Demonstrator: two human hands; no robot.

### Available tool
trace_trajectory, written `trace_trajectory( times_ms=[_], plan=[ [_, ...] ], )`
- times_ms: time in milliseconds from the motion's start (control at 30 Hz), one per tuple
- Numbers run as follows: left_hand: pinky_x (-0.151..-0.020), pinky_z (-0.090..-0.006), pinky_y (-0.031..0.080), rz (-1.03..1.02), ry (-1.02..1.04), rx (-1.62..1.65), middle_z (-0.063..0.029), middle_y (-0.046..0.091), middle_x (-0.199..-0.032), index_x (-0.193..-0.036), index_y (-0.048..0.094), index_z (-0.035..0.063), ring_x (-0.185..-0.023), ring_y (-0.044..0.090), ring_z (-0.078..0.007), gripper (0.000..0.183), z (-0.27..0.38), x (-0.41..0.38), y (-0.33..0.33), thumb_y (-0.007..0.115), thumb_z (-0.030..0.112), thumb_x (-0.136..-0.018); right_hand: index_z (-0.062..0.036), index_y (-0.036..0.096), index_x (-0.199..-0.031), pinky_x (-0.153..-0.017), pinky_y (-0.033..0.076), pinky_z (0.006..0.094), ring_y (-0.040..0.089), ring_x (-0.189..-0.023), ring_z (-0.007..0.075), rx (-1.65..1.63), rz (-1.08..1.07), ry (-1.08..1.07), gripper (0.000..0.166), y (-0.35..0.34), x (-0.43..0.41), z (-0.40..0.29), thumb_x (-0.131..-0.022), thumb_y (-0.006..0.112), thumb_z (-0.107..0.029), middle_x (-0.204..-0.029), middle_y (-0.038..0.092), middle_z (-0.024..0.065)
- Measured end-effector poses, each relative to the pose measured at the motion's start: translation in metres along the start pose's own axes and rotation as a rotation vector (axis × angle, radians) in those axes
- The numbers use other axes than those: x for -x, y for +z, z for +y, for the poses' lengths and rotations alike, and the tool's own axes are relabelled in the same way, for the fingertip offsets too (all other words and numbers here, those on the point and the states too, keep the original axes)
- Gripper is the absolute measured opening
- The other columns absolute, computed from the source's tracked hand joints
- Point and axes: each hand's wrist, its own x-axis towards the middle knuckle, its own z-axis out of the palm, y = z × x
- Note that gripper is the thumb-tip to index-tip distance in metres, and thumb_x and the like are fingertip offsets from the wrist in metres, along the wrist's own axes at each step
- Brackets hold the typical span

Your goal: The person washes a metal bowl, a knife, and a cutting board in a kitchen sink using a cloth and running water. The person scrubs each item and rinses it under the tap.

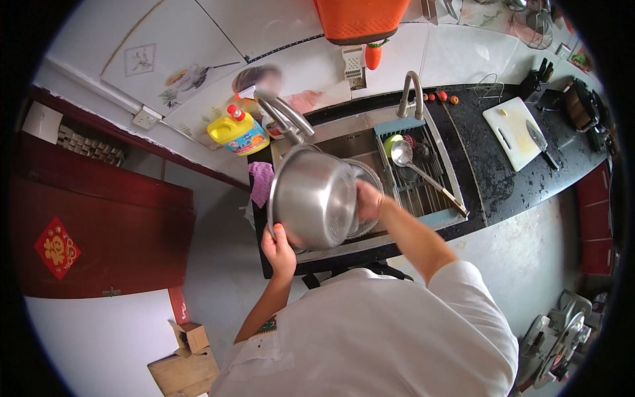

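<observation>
A large stainless steel pot (317, 198) is tilted on its side over the sink (342, 144), its base facing right. My left hand (279, 250) grips its rim at the lower left, thumb on the outside. Against the base lies my right hand (368, 200), blurred; its fingers are partly hidden, and whether it holds a cloth or pad cannot be told. Behind it, a round ribbed-edged strainer or bowl (372, 176) shows in part. A metal ladle (421, 171) rests across the drying rack (431, 154) on the right of the sink.
A faucet (292, 116) rises behind the pot, another (411, 94) beyond the rack. A yellow detergent bottle (238, 131) and purple cloth (261, 183) are at the left. On the right counter lie a white cutting board (513, 131), a knife (540, 141) and small red fruits (442, 97).
</observation>
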Motion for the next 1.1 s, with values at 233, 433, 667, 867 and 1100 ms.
trace_trajectory(
  times_ms=[233,433,667,867,1100],
  plan=[
    [-0.089,-0.0331,0.046,0.146,-0.275,0.471,-0.0063,0.059,-0.115,-0.121,0.053,0.0021,-0.101,0.057,-0.0172,0.035,-0.011,-0.039,0.020,0.055,0.028,-0.097,-0.0039,0.040,-0.138,-0.109,0.026,0.0413,0.037,-0.131,0.0251,0.271,0.231,-0.685,0.049,0.030,-0.023,0.109,-0.095,0.048,-0.024,-0.138,0.045,0.0084],
    [-0.089,-0.0356,0.048,0.036,-0.404,0.488,-0.0075,0.059,-0.120,-0.124,0.052,0.0031,-0.105,0.058,-0.0200,0.041,-0.006,-0.042,0.018,0.060,0.029,-0.093,-0.0069,0.032,-0.144,-0.114,0.012,0.0539,0.015,-0.142,0.0375,1.405,0.235,-1.185,0.062,0.072,0.025,0.065,-0.088,0.056,-0.021,-0.154,0.019,0.0153],
    [-0.092,-0.0396,0.046,0.011,-0.475,0.644,-0.0083,0.058,-0.121,-0.127,0.050,0.0034,-0.110,0.055,-0.0228,0.047,0.001,-0.045,0.010,0.061,0.032,-0.092,-0.0144,0.028,-0.147,-0.113,0.011,0.0556,0.013,-0.143,0.0362,1.649,0.148,-0.962,0.060,0.023,0.015,0.039,-0.094,0.045,-0.036,-0.156,0.016,0.0146],
    [-0.093,-0.0408,0.046,-0.069,-0.506,0.700,-0.0098,0.057,-0.123,-0.128,0.049,0.0032,-0.109,0.056,-0.0243,0.047,0.005,-0.043,0.013,0.060,0.032,-0.092,-0.0104,0.041,-0.140,-0.114,0.011,0.0525,0.019,-0.141,0.0357,1.797,0.033,-1.166,0.048,0.077,0.023,0.035,-0.097,0.042,-0.033,-0.149,0.030,0.0178],
    [-0.095,-0.0415,0.044,-0.026,-0.554,0.730,-0.0074,0.056,-0.125,-0.127,0.051,0.0055,-0.114,0.053,-0.0235,0.047,0.005,-0.048,0.000,0.060,0.035,-0.092,-0.0126,0.031,-0.146,-0.115,0.007,0.0501,0.013,-0.144,0.0336,1.813,0.140,-0.970,0.059,0.042,0.037,0.047,-0.092,0.048,-0.027,-0.155,0.018,0.0129]
  ],
)
